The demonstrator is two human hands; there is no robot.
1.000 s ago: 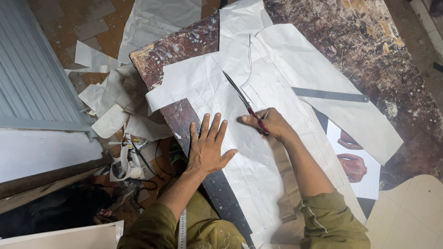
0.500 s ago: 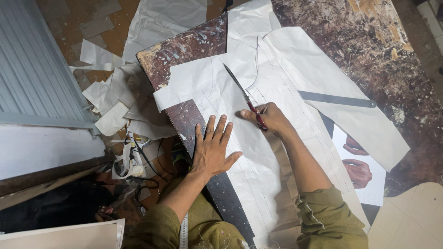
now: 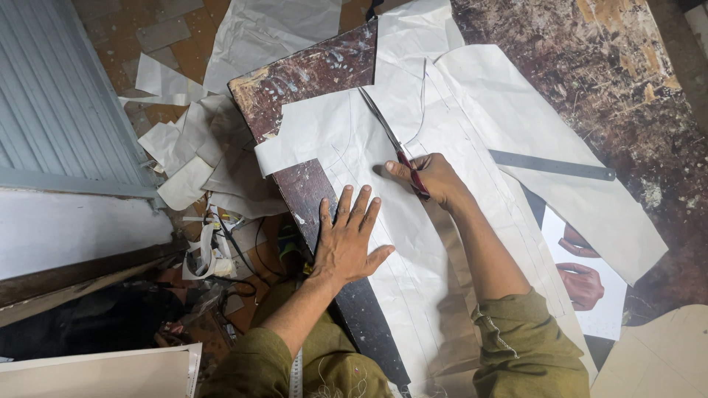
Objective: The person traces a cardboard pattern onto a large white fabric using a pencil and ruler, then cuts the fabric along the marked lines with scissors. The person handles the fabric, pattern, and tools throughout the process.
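Observation:
My right hand [image 3: 435, 179] grips red-handled scissors [image 3: 392, 141] whose blades point up and to the left across a large white paper pattern [image 3: 413, 280] with pencil lines. My left hand [image 3: 346, 243] lies flat with fingers spread, pressing the near left part of the paper against the dark worn table [image 3: 310, 74]. The blades rest along a curved drawn line near the top of the sheet.
A dark metal ruler [image 3: 553, 165] lies to the right on another white paper piece [image 3: 560, 155]. A printed sheet showing hands [image 3: 582, 276] sits at the right. Paper offcuts [image 3: 192, 147] litter the tiled floor left of the table beside a corrugated shutter [image 3: 51, 96].
The view has shifted slightly. Both hands and the scissors keep nearly the same pose on the paper.

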